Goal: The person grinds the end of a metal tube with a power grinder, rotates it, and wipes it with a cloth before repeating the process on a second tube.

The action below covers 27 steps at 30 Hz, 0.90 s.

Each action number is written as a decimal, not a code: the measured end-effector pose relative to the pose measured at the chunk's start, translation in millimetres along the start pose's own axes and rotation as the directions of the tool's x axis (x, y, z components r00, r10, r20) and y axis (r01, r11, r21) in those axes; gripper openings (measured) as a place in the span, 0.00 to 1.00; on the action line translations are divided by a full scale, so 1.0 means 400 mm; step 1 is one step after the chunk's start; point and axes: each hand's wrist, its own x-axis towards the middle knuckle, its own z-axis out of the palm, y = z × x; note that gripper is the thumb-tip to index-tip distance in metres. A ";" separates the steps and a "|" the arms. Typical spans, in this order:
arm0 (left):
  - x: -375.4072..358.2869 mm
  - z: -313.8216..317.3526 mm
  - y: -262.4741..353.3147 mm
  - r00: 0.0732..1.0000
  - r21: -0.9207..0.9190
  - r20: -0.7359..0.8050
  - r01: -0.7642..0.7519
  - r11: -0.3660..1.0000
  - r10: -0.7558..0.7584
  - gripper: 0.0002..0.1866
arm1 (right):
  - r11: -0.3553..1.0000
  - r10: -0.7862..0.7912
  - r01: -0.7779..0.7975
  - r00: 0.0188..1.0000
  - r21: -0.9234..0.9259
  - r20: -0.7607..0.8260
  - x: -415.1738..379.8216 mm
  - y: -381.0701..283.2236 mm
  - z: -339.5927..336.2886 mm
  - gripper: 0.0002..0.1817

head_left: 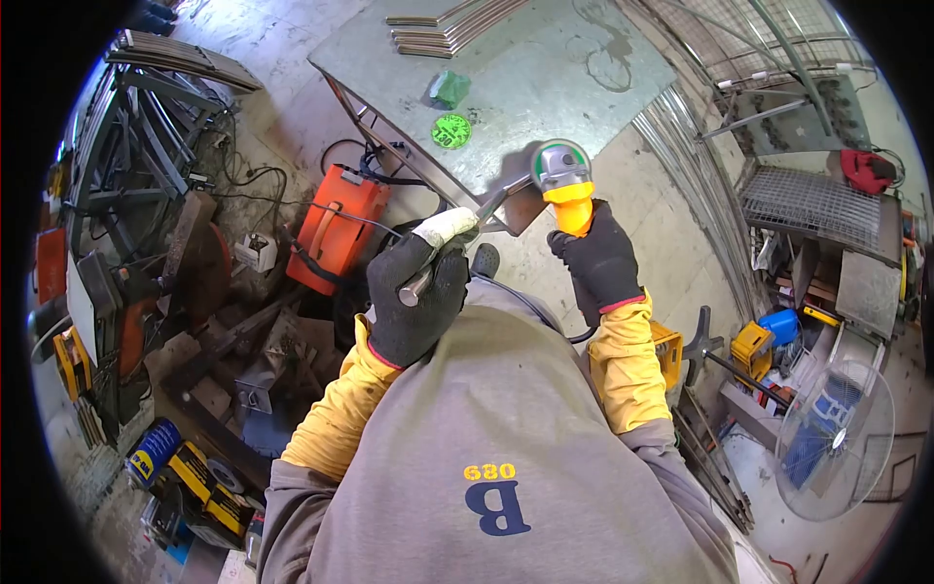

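My right hand (601,258), in a black glove, is wrapped round the yellow body of an angle grinder (572,192). Its grey head and green-edged disc are over the near corner of the metal table (545,107). My left hand (418,292), also gloved with white wrapping on the thumb, grips a metal rod (496,202). One rod end pokes out below the fist, and the other reaches up to the grinder's disc. On the tabletop lie a green round disc (451,130) and a crumpled green piece (449,90).
Several bent metal rods (457,29) lie at the table's far side. An orange machine (338,229) stands on the floor left of the table, with cables around it. Metal scrap and a blue spray can (154,453) are at left. A fan (835,440) stands at right.
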 end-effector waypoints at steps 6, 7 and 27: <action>-0.003 -0.001 0.003 0.995 -0.028 -0.002 0.101 0.995 -0.101 0.18 | 0.998 -0.030 0.033 0.997 -0.045 0.066 -0.025 -0.013 0.012 0.35; -0.001 -0.002 0.005 0.989 -0.034 -0.010 0.150 0.988 -0.150 0.18 | 0.993 -0.055 0.063 0.995 -0.103 0.084 -0.028 -0.010 0.022 0.36; 0.000 -0.171 -0.060 0.883 -0.175 0.167 0.465 0.868 -0.439 0.29 | 0.689 0.213 -0.162 0.977 0.706 0.016 -0.058 0.100 -0.101 0.21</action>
